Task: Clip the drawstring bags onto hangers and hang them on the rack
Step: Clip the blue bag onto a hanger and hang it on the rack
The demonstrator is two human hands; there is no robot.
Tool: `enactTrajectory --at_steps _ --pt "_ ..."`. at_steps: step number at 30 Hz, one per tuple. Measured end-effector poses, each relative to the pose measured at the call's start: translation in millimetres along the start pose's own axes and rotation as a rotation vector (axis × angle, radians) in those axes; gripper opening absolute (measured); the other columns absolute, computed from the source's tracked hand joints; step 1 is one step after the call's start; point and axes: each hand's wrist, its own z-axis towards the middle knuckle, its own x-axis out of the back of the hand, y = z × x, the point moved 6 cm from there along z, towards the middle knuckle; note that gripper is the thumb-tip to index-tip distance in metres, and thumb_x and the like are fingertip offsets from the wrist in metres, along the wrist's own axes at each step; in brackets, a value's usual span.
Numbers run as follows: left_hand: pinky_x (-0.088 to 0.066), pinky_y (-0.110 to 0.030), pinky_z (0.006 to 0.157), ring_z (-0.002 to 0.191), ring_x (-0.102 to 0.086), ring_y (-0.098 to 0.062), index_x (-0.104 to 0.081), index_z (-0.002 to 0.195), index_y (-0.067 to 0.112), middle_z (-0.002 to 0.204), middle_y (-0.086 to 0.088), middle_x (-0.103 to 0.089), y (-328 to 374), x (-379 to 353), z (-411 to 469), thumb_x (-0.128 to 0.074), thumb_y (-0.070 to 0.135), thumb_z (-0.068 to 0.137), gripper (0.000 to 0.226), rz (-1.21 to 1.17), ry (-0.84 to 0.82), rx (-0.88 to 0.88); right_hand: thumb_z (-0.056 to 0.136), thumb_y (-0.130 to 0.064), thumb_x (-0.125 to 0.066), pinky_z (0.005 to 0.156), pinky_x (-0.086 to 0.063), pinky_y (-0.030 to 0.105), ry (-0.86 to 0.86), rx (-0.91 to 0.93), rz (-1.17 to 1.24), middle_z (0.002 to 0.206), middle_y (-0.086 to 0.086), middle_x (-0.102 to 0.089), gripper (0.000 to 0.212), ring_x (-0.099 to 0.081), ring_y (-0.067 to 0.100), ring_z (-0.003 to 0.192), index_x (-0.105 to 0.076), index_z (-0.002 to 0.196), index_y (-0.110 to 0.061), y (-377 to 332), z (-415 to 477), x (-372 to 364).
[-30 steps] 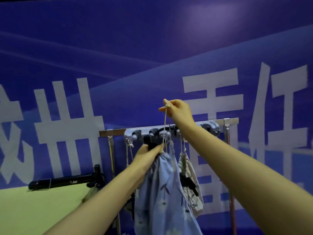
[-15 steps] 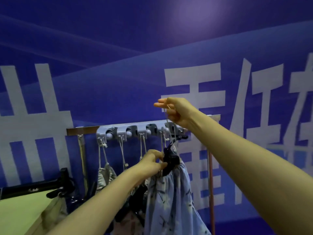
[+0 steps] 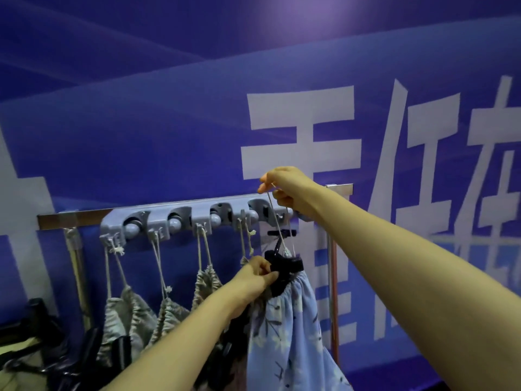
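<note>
**Blue bag held at the right end of the rack, both hands engaged**

- Right hand (image 3: 284, 187): raised just above the right end of the rack (image 3: 70, 218). Thumb and forefinger are closed in a narrow pinch on the pale cord (image 3: 272, 210); the remaining fingers are curled under. The cord runs taut from the pinch, down across the grey hook strip (image 3: 180, 221), to the mouth of the bag.
- Left hand (image 3: 255, 273): below the strip, near its right end. The fingers are curled tight round the black hanger (image 3: 286, 266), gripping it at the gathered top of the bag. Whether the clip has closed on the cloth cannot be told.
- Blue floral drawstring bag (image 3: 287, 328): hangs from the hanger and cord below the strip's right end, just left of the rack's right upright (image 3: 334, 277). Its body falls to the bottom edge of the view.
- Black hanger: a thin dark stem rises from it toward the strip. Where its top ends is unclear.
- Patterned bags (image 3: 124, 314): at least three, beige and grey, hang by their cords from hooks along the left and middle of the strip. They sit side by side, left of the blue bag. A further cord hangs from the next hook, its bag hidden behind the left hand.
- Grey hook strip: fixed along the rack's top rail, with round knobs between its hooks.
- Blue wall banner (image 3: 169, 122): behind the rack, printed with large white characters.
</note>
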Motion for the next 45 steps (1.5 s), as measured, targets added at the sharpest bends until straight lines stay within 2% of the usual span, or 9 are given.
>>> enactTrajectory --at_steps 9,15,17,22,27,35,40,42,45 --pt "-0.039 -0.021 0.059 0.066 -0.047 -0.009 -0.041 0.074 0.022 0.073 0.002 -0.048 -20 3 26 -0.053 0.011 0.092 0.024 0.087 0.132 0.008 0.088 -0.007 -0.046 0.045 -0.032 0.02 0.014 -0.001 -0.156 0.087 0.009 -0.068 0.015 -0.036 0.011 0.053 -0.06 0.089 -0.011 27 32 -1" --pt "-0.041 -0.023 0.068 0.074 -0.047 -0.013 -0.04 0.074 0.024 0.078 0.0 -0.048 -22 4 29 -0.054 0.013 0.091 0.024 0.171 0.152 -0.036 0.089 -0.007 -0.045 0.038 -0.028 0.017 0.026 -0.036 -0.137 0.075 0.006 -0.067 0.014 -0.033 0.01 0.046 -0.059 0.088 -0.008 29 35 9" --pt "-0.037 -0.018 0.06 0.07 -0.044 -0.01 -0.04 0.077 0.022 0.075 0.003 -0.045 -24 1 27 -0.052 0.012 0.092 0.021 0.194 0.14 -0.039 0.09 -0.01 -0.046 0.035 -0.029 0.016 0.045 -0.048 -0.232 0.069 0.003 -0.064 0.014 -0.037 0.01 0.046 -0.059 0.085 -0.01 34 30 15" --pt "-0.04 -0.026 0.071 0.078 -0.047 -0.017 -0.037 0.07 0.022 0.073 0.003 -0.045 -40 -10 28 -0.056 0.011 0.089 0.029 0.243 0.153 0.02 0.089 -0.007 -0.046 0.045 -0.033 0.022 0.128 0.044 -0.188 0.06 0.002 -0.051 0.016 -0.042 0.014 0.049 -0.058 0.079 -0.01 49 26 15" --pt "-0.038 -0.017 0.057 0.077 -0.048 -0.015 -0.038 0.07 0.022 0.072 0.006 -0.046 -40 -19 22 -0.061 0.009 0.086 0.031 0.293 0.103 0.008 0.088 -0.007 -0.045 0.044 -0.036 0.023 0.207 0.112 -0.186 0.065 0.006 -0.051 0.023 -0.046 0.017 0.057 -0.056 0.069 -0.014 59 18 16" --pt "-0.047 -0.029 0.078 0.082 -0.052 -0.02 -0.043 0.07 0.02 0.088 -0.007 -0.055 -35 -14 7 -0.055 0.006 0.083 0.023 0.454 0.083 0.085 0.097 -0.005 -0.033 0.075 -0.058 0.035 0.215 0.029 -0.142 0.092 0.013 -0.056 0.02 -0.06 0.017 0.068 -0.052 0.105 -0.008 77 -18 12" --pt "-0.056 -0.045 0.087 0.095 -0.067 -0.036 -0.053 0.065 0.018 0.093 -0.019 -0.067 -18 0 -16 -0.055 -0.003 0.08 0.026 0.17 0.037 0.078 0.095 -0.006 -0.04 0.085 -0.052 0.039 0.323 0.087 -0.449 0.103 0.011 -0.059 0.026 -0.06 0.024 0.096 -0.052 0.118 -0.006 63 -43 8" --pt "-0.059 -0.039 0.079 0.085 -0.067 -0.038 -0.055 0.065 0.015 0.082 -0.019 -0.064 -8 18 -29 -0.051 -0.007 0.082 0.028 0.077 0.056 0.022 0.092 -0.008 -0.045 0.087 -0.051 0.044 0.419 0.204 -0.541 0.112 0.012 -0.057 0.029 -0.059 0.027 0.1 -0.053 0.119 -0.007 40 -54 -2" --pt "-0.051 -0.015 0.048 0.054 -0.061 -0.015 -0.05 0.067 0.01 0.069 -0.01 -0.056 12 47 -61 -0.045 -0.01 0.09 0.031 -0.011 0.055 -0.024 0.088 -0.008 -0.048 0.091 -0.044 0.048 0.436 0.404 -0.636 0.119 0.016 -0.052 0.028 -0.052 0.033 0.105 -0.055 0.115 -0.007 4 -70 -37"
